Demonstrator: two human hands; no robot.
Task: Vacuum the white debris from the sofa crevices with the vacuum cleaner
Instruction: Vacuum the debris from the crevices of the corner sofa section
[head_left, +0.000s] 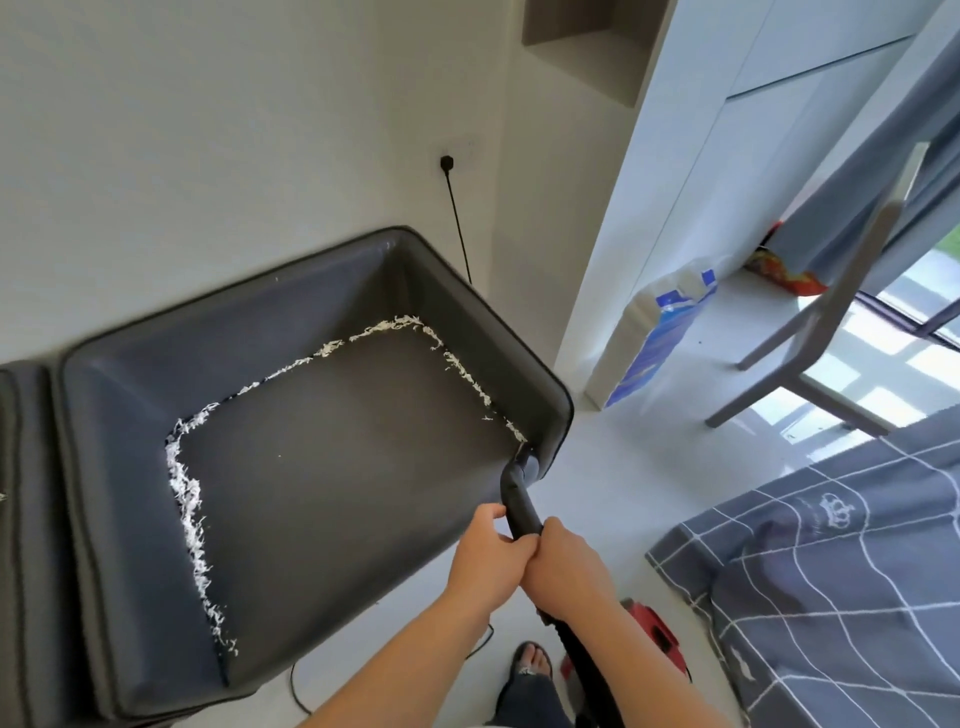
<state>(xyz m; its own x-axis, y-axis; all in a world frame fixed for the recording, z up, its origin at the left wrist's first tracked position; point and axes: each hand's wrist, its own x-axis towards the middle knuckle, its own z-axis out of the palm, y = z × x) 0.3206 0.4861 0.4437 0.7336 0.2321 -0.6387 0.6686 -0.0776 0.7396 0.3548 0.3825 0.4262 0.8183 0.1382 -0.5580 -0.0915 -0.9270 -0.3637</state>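
A dark grey sofa seat fills the left and middle of the view. White shredded debris lines the crevices along its left side, its back and its right side. A black vacuum hose runs up from the red vacuum cleaner on the floor. Its nozzle tip sits at the front end of the right crevice, by the armrest corner. My left hand and my right hand both grip the hose, side by side, just behind the nozzle.
A bed with a grey checked cover stands at the right. A grey chair and a blue-and-white bag are beyond the sofa. A black cord hangs from a wall socket. My sandalled foot is on the pale floor.
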